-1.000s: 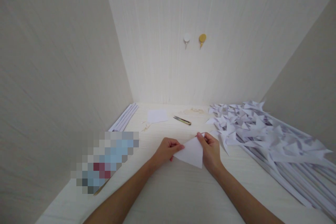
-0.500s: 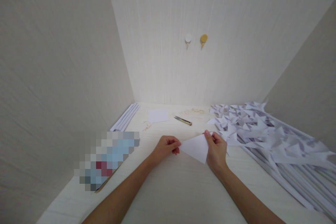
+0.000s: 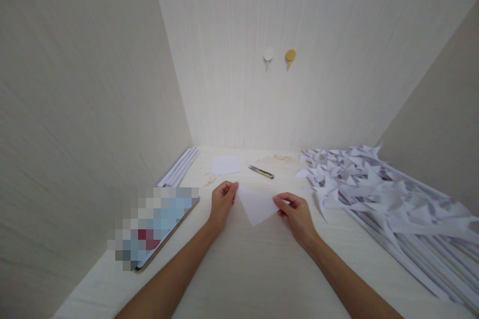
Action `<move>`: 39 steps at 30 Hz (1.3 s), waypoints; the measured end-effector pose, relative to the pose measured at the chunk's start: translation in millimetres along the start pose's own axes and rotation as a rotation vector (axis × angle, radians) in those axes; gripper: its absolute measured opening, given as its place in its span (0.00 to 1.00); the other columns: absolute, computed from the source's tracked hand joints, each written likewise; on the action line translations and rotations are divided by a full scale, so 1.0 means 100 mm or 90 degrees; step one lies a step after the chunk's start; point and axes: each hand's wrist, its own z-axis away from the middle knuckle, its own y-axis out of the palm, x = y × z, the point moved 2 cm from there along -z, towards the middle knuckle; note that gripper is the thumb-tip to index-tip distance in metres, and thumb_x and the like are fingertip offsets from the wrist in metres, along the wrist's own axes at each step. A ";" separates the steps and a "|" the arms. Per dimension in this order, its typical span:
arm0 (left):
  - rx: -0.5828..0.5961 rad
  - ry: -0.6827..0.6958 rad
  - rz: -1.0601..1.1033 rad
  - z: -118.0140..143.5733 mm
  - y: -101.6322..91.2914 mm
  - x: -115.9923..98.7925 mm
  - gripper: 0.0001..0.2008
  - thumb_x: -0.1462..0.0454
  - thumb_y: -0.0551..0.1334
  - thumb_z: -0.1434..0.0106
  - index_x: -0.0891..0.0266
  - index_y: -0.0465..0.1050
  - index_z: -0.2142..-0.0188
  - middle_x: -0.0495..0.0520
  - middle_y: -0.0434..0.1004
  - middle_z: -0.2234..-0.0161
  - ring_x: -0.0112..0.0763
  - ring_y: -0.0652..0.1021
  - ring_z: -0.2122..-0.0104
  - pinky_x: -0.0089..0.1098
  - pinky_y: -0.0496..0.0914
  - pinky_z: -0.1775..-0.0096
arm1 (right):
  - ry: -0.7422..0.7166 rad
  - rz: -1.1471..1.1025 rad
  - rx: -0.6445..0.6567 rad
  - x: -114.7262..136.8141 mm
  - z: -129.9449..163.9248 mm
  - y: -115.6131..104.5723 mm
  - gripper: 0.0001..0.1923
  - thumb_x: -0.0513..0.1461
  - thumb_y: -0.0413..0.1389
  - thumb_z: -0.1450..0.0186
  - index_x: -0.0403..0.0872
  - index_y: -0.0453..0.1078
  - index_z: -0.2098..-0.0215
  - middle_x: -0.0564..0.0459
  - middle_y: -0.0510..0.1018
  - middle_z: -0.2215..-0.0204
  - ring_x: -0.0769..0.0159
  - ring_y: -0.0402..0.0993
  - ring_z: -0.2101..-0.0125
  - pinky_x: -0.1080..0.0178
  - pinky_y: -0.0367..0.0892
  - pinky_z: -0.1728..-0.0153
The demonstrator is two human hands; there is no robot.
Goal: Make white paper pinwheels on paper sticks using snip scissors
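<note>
A small sheet of white paper (image 3: 257, 206) is stretched between my two hands, just above the table, with one corner pointing down towards me. My left hand (image 3: 223, 203) pinches its upper left corner between thumb and fingers. At the right corner, my right hand (image 3: 295, 212) grips the paper the same way. Beyond the paper lies a pair of thread snips (image 3: 261, 172). A stack of white paper squares (image 3: 226, 165) rests behind my left hand; whether it is one sheet or several I cannot tell.
Many folded white paper pinwheels (image 3: 352, 174) on rolled paper sticks (image 3: 426, 254) fill the right side. More paper rolls (image 3: 178, 167) lie at the back left, near a blurred flat object (image 3: 164, 224). Two hooks (image 3: 290, 56) hang on the back wall (image 3: 232, 60).
The paper has turned and shifted left. My left hand has moved up to its upper left corner, and my right hand has slid left and slightly down.
</note>
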 end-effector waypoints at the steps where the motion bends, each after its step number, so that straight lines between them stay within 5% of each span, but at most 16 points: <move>1: -0.016 0.002 0.011 -0.01 -0.01 0.00 0.16 0.55 0.58 0.50 0.63 0.58 0.83 0.41 0.55 0.87 0.18 0.57 0.85 0.23 0.52 0.81 | 0.015 0.023 0.050 0.00 0.02 0.03 0.11 0.43 0.61 0.57 0.43 0.68 0.82 0.60 0.65 0.90 0.77 0.58 0.89 0.71 0.52 0.87; 5: -0.017 -0.024 0.063 -0.01 0.00 0.00 0.14 0.55 0.60 0.52 0.63 0.60 0.80 0.42 0.58 0.85 0.18 0.61 0.83 0.22 0.56 0.80 | 0.030 0.079 0.174 0.02 0.12 0.15 0.12 0.43 0.59 0.55 0.44 0.65 0.85 0.61 0.64 0.91 0.78 0.56 0.91 0.72 0.51 0.89; 14: 0.049 -0.113 0.128 0.03 0.08 0.07 0.16 0.56 0.65 0.60 0.64 0.62 0.79 0.44 0.63 0.83 0.19 0.62 0.83 0.23 0.56 0.80 | 0.008 0.135 0.187 0.01 0.17 0.17 0.12 0.44 0.55 0.50 0.44 0.63 0.82 0.62 0.63 0.93 0.78 0.53 0.92 0.72 0.47 0.90; 26: -0.111 0.074 -0.157 0.05 -0.02 -0.06 0.15 0.57 0.52 0.45 0.62 0.55 0.83 0.44 0.51 0.84 0.23 0.56 0.81 0.26 0.52 0.78 | -0.079 0.198 0.301 -0.01 0.20 0.20 0.05 0.39 0.50 0.45 0.45 0.65 0.74 0.63 0.61 0.91 0.77 0.52 0.88 0.72 0.47 0.86; 32: -0.154 0.111 -0.185 0.07 -0.03 -0.11 0.14 0.57 0.52 0.45 0.62 0.58 0.83 0.44 0.52 0.84 0.23 0.56 0.81 0.26 0.52 0.79 | -0.031 0.162 0.293 -0.04 0.22 0.24 0.07 0.42 0.54 0.47 0.45 0.64 0.76 0.66 0.53 0.92 0.78 0.44 0.89 0.71 0.40 0.87; 39: 0.015 0.024 -0.124 0.05 0.00 -0.04 0.14 0.56 0.54 0.48 0.64 0.66 0.80 0.44 0.56 0.86 0.21 0.57 0.84 0.25 0.51 0.81 | -0.043 0.195 0.336 0.00 0.27 0.26 0.12 0.44 0.53 0.47 0.44 0.64 0.81 0.63 0.54 0.90 0.77 0.46 0.86 0.70 0.40 0.85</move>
